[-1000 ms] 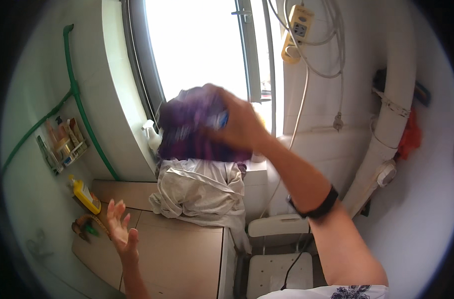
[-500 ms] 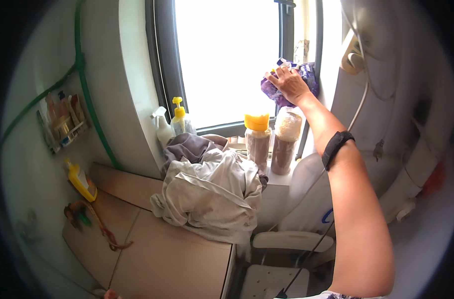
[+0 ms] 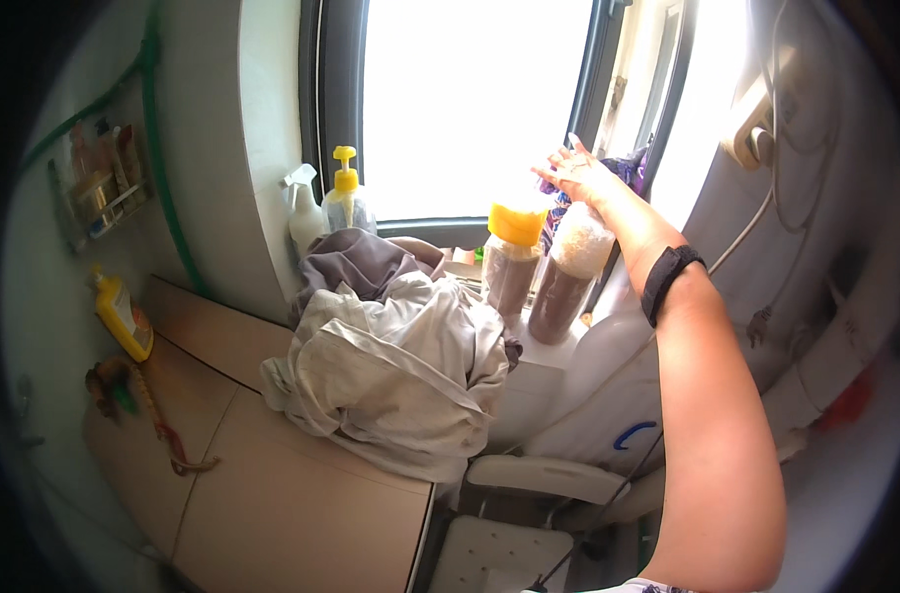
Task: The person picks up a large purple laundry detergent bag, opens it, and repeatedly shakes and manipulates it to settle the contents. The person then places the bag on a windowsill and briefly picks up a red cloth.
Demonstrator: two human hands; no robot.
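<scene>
My right hand [image 3: 580, 180], with a black band around the forearm, reaches to the windowsill at the upper right. Its fingers are stretched out and apart, holding nothing that I can see. Just behind it, partly covered by the hand, is a crumpled purple plastic package [image 3: 626, 174]; whether they touch I cannot tell. Below the hand stand two tall clear containers with brownish contents: one with a yellow lid [image 3: 510, 280], the other with its top wrapped in plastic [image 3: 557, 304]. My left hand is out of sight.
Grey and off-white cloths [image 3: 400, 356] lie heaped on the tan panel [image 3: 301, 494]. A yellow-topped pump bottle [image 3: 347, 203] and white spray bottle [image 3: 303, 210] stand by the window. A yellow bottle [image 3: 124, 318] stands left. Below is a white shower chair [image 3: 509, 553].
My right hand has loosened from the purple package, its fingers now spread, and the package sits lower behind it. The view has shifted. A small bit of skin at the lower left edge is gone.
</scene>
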